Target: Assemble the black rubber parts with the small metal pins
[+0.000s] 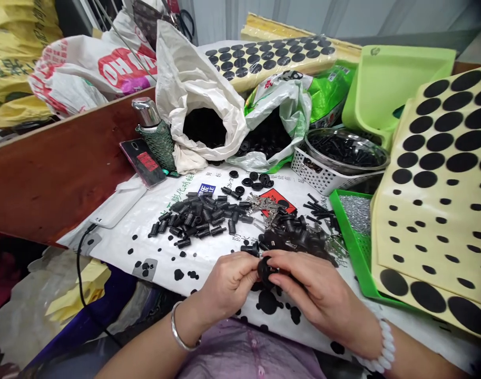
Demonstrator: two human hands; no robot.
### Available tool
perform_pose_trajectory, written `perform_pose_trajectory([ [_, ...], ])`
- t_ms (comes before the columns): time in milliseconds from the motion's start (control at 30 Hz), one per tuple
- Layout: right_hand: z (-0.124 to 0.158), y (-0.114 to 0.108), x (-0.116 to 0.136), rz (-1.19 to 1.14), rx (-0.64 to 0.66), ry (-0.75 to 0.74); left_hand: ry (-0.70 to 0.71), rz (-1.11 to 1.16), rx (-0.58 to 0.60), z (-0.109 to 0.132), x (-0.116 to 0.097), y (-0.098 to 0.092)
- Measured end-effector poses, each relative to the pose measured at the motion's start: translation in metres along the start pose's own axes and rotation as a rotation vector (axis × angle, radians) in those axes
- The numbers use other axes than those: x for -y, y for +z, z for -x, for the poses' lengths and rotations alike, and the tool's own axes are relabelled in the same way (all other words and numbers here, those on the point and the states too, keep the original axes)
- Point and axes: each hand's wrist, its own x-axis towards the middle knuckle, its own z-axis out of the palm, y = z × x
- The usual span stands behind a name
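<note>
Both our hands pinch one small black disc over the white sheet.

Our left hand and right hand meet fingertip to fingertip, each closed on the disc, which sits between them above the near part of the sheet. Just beyond our fingers lies a heap of black parts and metal bits; a pile of black plugs lies further left. A green tray sits to the right, partly under a yellow card of black dots. Behind stand a basket, a bottle and a phone.
</note>
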Motion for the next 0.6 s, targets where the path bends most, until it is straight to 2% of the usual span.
perform_pose_trajectory([
  [167, 0.002, 0.007, -0.001, -0.087, 0.028, 0.024, 0.086, -0.054, -0.059, 0.002, 0.001, 0.001],
  [267, 0.004, 0.009, -0.004, -0.101, 0.007, 0.050, 0.092, -0.180, -0.077, 0.002, 0.002, -0.011],
  [333, 0.006, 0.009, -0.008, -0.110, -0.027, 0.090, 0.091, -0.317, -0.093, 0.001, 0.006, -0.025],
  [433, 0.009, 0.008, -0.012, -0.118, -0.078, 0.135, 0.020, -0.708, -0.207, -0.004, 0.020, -0.044],
  [500, 0.009, 0.007, -0.013, -0.124, -0.102, 0.137, -0.046, -0.916, -0.198, -0.007, 0.031, -0.051],
  [600, 0.008, 0.007, -0.013, -0.146, -0.117, 0.134, -0.078, -1.017, -0.146, -0.011, 0.040, -0.054],
])
